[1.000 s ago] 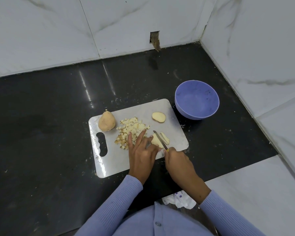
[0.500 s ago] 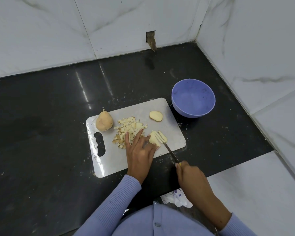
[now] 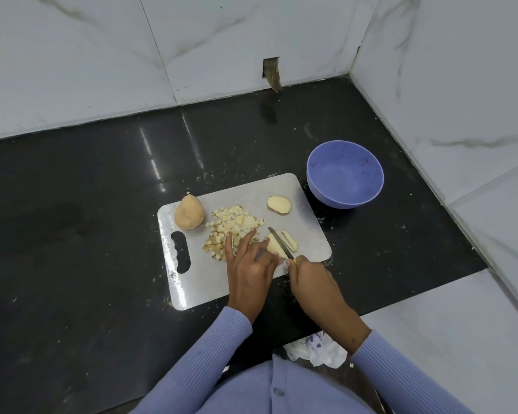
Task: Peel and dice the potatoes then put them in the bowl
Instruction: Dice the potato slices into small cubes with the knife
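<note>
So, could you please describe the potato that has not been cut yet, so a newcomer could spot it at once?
Start at the grey rectangular cutting board on the black countertop. Go to its far left corner, just beyond the handle slot. The whole tan potato stands there, left of the heap of pale diced potato cubes; it alone is uncut and rounded.

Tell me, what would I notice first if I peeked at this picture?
Probably the two hands in the middle: the right hand grips a knife and slices a potato piece that the left hand holds down on the cutting board. Beside them sits a pile of diced potato, and a purple bowl waits empty past the board's far right corner.
</note>
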`<act>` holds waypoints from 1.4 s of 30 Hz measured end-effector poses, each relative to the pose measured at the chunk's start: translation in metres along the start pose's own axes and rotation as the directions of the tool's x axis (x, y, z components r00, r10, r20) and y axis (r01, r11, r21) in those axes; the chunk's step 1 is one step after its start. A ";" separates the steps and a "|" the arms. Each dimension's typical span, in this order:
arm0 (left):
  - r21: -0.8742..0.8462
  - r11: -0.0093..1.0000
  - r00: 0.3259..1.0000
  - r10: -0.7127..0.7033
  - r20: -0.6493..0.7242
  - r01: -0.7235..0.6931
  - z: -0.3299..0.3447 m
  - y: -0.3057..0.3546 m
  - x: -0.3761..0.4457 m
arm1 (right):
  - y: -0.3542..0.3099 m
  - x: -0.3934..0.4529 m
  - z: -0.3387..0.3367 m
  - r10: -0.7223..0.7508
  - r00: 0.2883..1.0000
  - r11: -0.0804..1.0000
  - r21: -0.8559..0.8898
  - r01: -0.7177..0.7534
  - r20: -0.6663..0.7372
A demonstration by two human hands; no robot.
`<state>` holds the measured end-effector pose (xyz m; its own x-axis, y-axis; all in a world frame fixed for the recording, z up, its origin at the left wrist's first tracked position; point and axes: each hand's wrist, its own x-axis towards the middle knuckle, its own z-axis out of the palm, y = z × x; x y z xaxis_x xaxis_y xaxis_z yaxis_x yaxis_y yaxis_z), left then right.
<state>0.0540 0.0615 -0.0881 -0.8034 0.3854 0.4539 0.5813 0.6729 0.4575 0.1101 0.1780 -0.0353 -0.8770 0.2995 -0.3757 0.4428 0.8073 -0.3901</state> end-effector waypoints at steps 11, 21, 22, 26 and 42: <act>0.010 1.000 0.999 -0.026 0.043 0.025 0.002 0.000 0.000 | 0.024 -0.033 0.007 0.058 0.993 0.997 -0.060 -0.052 0.100; 0.004 1.000 1.000 -0.005 0.021 0.004 -0.001 -0.001 -0.001 | 0.039 -0.046 0.010 0.115 0.993 0.991 -0.066 -0.113 0.040; 0.006 1.000 1.000 -0.002 0.020 0.002 -0.001 -0.001 -0.001 | 0.039 -0.046 0.008 0.104 0.994 0.993 -0.055 -0.102 0.030; 0.025 0.999 0.999 -0.031 0.033 0.030 0.000 -0.002 -0.005 | 0.031 -0.043 -0.001 0.060 0.998 0.998 0.005 -0.060 -0.004; -0.021 0.999 0.999 -0.039 0.030 0.039 -0.003 -0.001 -0.001 | 0.010 -0.014 -0.018 -0.012 1.000 1.000 -0.029 0.011 -0.010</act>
<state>0.0541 0.0584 -0.0867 -0.8288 0.3776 0.4129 0.5518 0.6741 0.4911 0.1239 0.1914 -0.0183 -0.8839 0.2952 -0.3627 0.4274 0.8248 -0.3701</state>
